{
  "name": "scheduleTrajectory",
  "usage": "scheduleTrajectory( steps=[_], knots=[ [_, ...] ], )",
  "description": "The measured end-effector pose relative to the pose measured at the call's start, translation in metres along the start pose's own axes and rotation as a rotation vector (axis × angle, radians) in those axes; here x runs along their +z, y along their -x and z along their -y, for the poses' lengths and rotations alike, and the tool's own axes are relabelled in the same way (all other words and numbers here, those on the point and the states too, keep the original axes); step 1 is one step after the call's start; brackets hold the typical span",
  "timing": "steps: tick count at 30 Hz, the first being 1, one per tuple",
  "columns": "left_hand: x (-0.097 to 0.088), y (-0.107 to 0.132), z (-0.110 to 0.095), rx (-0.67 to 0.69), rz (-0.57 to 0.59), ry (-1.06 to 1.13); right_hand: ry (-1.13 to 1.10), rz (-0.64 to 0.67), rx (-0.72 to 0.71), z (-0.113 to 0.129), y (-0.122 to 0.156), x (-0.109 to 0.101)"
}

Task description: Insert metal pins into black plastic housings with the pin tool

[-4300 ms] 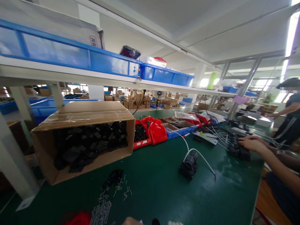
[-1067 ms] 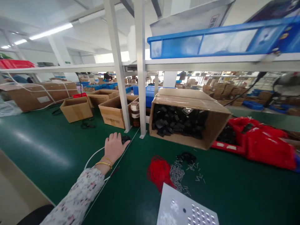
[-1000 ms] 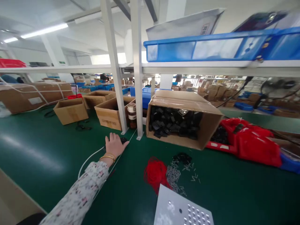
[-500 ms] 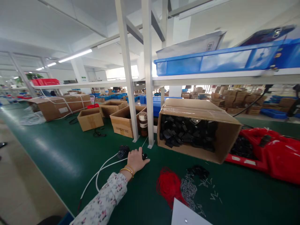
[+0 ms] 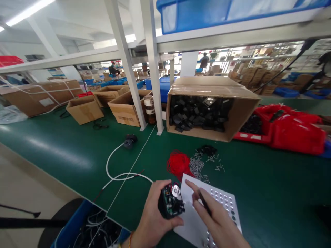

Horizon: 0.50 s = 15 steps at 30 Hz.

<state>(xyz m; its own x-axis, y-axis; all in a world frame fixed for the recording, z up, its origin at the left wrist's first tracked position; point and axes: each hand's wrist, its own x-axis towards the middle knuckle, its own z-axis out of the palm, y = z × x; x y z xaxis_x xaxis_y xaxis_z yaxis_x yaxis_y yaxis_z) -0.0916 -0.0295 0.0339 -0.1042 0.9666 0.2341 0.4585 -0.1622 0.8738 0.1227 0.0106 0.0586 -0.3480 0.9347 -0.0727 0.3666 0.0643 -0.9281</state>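
Observation:
My left hand (image 5: 152,212) is closed around a small black housing with an exposed circuit board (image 5: 172,203) and a round silver part on it. A white cable (image 5: 143,175) runs from it across the table. Close by on the right, my right hand (image 5: 218,218) grips a slim dark tool (image 5: 204,203), its index finger stretched towards the board; the tool's kind is unclear. Under both hands lies a white plate with rows of holes (image 5: 190,218). Beyond it are a coil of red wire (image 5: 178,164), a heap of small silver pins (image 5: 197,165) and small black parts (image 5: 206,150).
A carton of black parts (image 5: 199,129) lies on its side behind, beside white shelf posts (image 5: 152,75). Red bins (image 5: 297,132) are at right. A black device with white cable (image 5: 129,141) lies left. Below the table edge, a blue bin (image 5: 69,224) holds cables.
My left hand has come back from near the posts to the plate, now holding the black housing. My right hand has come into view with the dark tool. The view has tilted down.

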Motion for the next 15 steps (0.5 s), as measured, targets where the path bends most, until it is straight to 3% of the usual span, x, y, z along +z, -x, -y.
scheduleTrajectory(
  steps=[3, 5, 7, 11, 13, 15],
  knots=[
    [0.024, 0.019, 0.007, 0.061, -0.017, 0.129, -0.003, 0.183, -0.145, 0.016, -0.021, 0.015],
    [0.032, 0.022, 0.011, 0.117, -0.034, 0.157, -0.034, 0.216, -0.173, 0.018, -0.027, 0.019],
    [0.034, 0.022, 0.012, 0.152, -0.054, 0.096, -0.069, 0.119, -0.146, 0.012, -0.027, 0.022],
    [0.030, 0.013, -0.001, 0.195, -0.053, -0.153, -0.067, -0.195, -0.068, -0.008, -0.018, 0.024],
    [0.031, 0.006, -0.010, 0.260, -0.025, -0.290, 0.000, -0.334, -0.163, -0.014, -0.011, 0.022],
    [0.037, 0.000, -0.017, 0.301, -0.008, -0.412, 0.122, -0.372, -0.318, -0.019, -0.004, 0.017]
  ],
)
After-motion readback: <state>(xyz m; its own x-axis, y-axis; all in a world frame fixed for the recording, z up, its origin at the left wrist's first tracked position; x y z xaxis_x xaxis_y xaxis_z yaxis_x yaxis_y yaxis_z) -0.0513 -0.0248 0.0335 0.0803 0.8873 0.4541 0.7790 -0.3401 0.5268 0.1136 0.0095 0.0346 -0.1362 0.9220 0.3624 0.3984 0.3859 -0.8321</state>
